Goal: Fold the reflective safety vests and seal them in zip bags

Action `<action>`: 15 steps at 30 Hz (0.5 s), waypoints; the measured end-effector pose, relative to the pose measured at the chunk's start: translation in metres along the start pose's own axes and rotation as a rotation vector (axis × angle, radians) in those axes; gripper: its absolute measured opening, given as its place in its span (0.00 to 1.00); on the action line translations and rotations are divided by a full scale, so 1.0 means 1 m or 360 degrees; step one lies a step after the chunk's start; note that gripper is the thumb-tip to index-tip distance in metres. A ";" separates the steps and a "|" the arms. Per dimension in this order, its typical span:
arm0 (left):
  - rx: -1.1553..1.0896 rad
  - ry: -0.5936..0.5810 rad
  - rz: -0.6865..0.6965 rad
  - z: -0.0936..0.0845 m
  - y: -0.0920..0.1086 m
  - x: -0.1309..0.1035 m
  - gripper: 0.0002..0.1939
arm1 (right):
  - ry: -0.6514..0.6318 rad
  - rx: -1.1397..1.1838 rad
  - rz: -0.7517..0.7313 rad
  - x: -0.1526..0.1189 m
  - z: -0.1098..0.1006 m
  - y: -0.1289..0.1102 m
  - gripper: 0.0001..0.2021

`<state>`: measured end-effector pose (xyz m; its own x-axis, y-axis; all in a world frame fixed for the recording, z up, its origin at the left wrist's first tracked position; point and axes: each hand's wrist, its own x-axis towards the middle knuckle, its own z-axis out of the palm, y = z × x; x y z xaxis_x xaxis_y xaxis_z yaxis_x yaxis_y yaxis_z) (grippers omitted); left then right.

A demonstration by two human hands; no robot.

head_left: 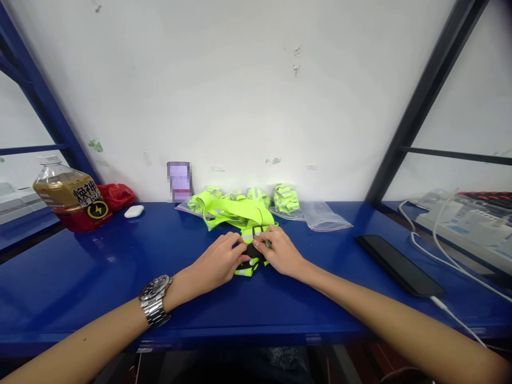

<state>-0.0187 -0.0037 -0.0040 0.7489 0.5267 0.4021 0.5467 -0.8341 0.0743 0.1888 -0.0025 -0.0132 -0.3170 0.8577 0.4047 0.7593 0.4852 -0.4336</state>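
Observation:
In the middle of the blue table lies a neon yellow reflective strap harness (248, 212), with grey reflective bands and black buckle parts. My left hand (226, 257) pinches the black part of the harness from the left. From the right, my right hand (278, 249) grips the strap beside a black buckle (257, 231). Both hands are closed, fingertips close together over the black piece, which they partly hide. A loose loop of the yellow strap spreads out behind my hands. A steel wristwatch (155, 300) is on my left wrist.
Behind the harness, folded yellow bundles (286, 198) lie by the wall near a clear plastic bag (326, 214). A propped phone (180, 182), white earbud case (134, 212), red bag (117, 196) and large drink bottle (74, 193) stand left. A black phone (400, 265) charges at right.

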 end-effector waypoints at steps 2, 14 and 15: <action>-0.0045 -0.0122 0.0047 -0.006 0.000 -0.007 0.17 | -0.0011 0.0050 -0.0013 -0.001 0.001 0.001 0.14; -0.0327 -0.0165 -0.0085 -0.016 -0.003 -0.010 0.19 | -0.0140 0.0397 -0.0262 -0.017 -0.017 0.006 0.06; -0.0270 -0.0135 0.0004 -0.017 0.000 -0.011 0.22 | -0.0146 0.0391 -0.0281 -0.020 -0.019 0.008 0.06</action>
<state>-0.0332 -0.0119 0.0069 0.7832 0.5303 0.3246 0.4790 -0.8475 0.2288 0.2121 -0.0184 -0.0098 -0.4903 0.7629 0.4215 0.5316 0.6450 -0.5490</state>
